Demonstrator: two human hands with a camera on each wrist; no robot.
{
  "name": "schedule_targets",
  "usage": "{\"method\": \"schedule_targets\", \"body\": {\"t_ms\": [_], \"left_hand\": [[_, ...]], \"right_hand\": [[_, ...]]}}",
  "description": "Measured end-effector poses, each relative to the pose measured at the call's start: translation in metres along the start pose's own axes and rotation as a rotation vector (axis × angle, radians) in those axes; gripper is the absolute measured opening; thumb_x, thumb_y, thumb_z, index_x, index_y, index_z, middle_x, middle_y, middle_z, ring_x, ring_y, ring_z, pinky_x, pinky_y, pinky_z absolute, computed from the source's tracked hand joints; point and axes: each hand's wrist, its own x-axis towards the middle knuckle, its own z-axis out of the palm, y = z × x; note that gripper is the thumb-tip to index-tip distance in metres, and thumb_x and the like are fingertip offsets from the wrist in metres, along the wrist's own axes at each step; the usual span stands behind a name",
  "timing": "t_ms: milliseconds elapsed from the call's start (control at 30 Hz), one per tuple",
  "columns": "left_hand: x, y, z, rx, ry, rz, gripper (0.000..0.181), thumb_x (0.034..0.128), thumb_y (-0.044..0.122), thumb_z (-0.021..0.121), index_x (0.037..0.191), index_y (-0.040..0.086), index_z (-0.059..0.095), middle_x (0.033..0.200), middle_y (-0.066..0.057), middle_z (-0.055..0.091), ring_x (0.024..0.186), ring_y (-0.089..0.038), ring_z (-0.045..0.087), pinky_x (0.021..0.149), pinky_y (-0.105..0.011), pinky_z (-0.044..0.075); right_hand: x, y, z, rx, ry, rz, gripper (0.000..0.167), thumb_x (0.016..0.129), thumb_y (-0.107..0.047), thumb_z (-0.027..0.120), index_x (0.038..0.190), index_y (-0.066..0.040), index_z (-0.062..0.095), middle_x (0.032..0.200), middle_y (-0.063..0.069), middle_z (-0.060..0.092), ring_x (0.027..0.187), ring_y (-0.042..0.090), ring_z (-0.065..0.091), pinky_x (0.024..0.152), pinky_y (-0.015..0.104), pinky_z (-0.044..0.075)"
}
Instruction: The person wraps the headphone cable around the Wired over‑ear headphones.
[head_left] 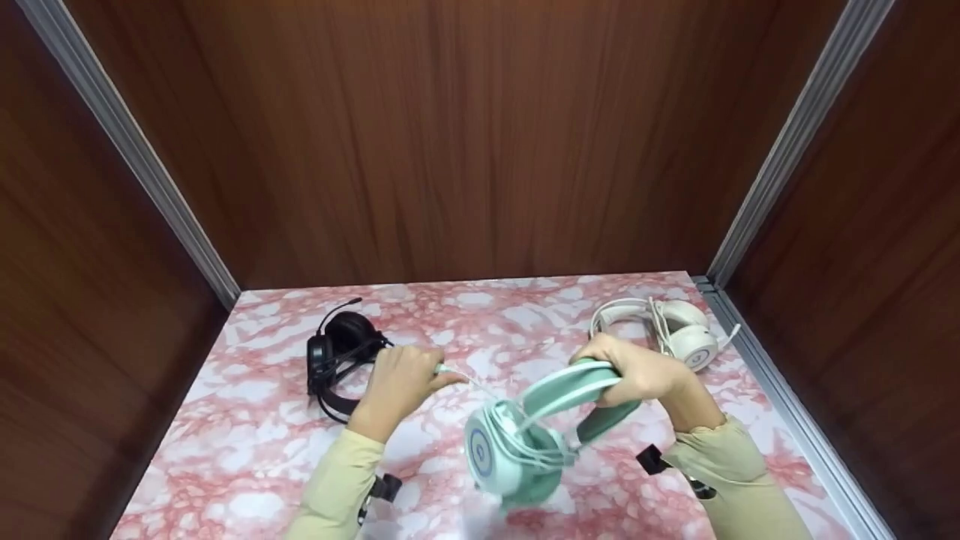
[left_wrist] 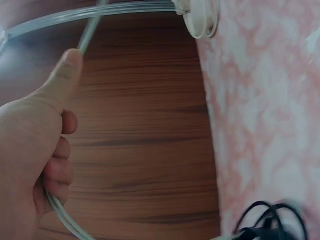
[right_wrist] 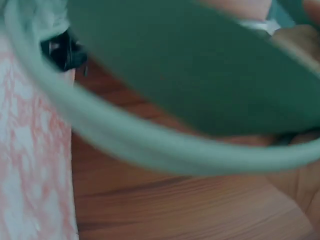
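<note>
A mint-green headset (head_left: 517,457) hangs tilted above the table, its cable wound around the ear cups. My right hand (head_left: 634,367) grips it by the headband (head_left: 574,390); in the right wrist view the green band (right_wrist: 165,70) fills much of the picture. Off to the left, my left hand (head_left: 405,379) holds the pale cable (head_left: 480,384), which stretches toward the ear cups. Seen from the left wrist, the thumb presses along the cable (left_wrist: 90,32) and more cable comes out below the curled fingers.
A black headset (head_left: 326,364) with a boom microphone lies at the left of the pink marbled table (head_left: 247,450). At the back right lies a white headset (head_left: 690,337). Brown wood-grain panels (head_left: 465,142) with metal rails (head_left: 810,97) enclose the table.
</note>
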Motion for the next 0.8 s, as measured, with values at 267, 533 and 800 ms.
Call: {"method": "schedule_targets", "body": {"t_ms": [267,533,800], "left_hand": [[0.01,0.014,-0.02,0.016,0.036,0.003,0.047,0.0808,0.054,0.07,0.065,0.014,0.053,0.049,0.001,0.042,0.041,-0.023,0.049,0.036,-0.039,0.037],[0.004,0.033,-0.027,-0.212,0.028,-0.248,0.027,0.0935,0.026,0.064,0.07,0.014,0.057,0.06,-0.004,0.057,0.054,-0.033,0.06,0.043,-0.044,0.042],[-0.014,0.06,-0.025,-0.675,0.042,-0.462,0.02,0.098,0.013,0.055,0.086,0.01,0.07,0.059,0.007,0.049,0.051,-0.011,0.046,0.047,-0.03,0.04]], "right_hand": [[0.016,-0.005,0.022,-0.508,0.213,0.326,0.024,0.059,0.002,0.064,0.07,-0.018,0.055,0.058,-0.016,0.041,0.051,0.0,0.036,0.044,0.02,0.03],[0.017,0.017,0.035,-0.842,0.55,0.289,0.025,0.058,-0.005,0.067,0.067,-0.023,0.051,0.056,-0.019,0.043,0.049,0.0,0.037,0.042,0.022,0.033],[0.013,0.046,0.044,-1.022,0.922,0.119,0.024,0.056,-0.004,0.067,0.064,-0.018,0.05,0.054,-0.016,0.038,0.046,0.004,0.033,0.042,0.026,0.03]]}}
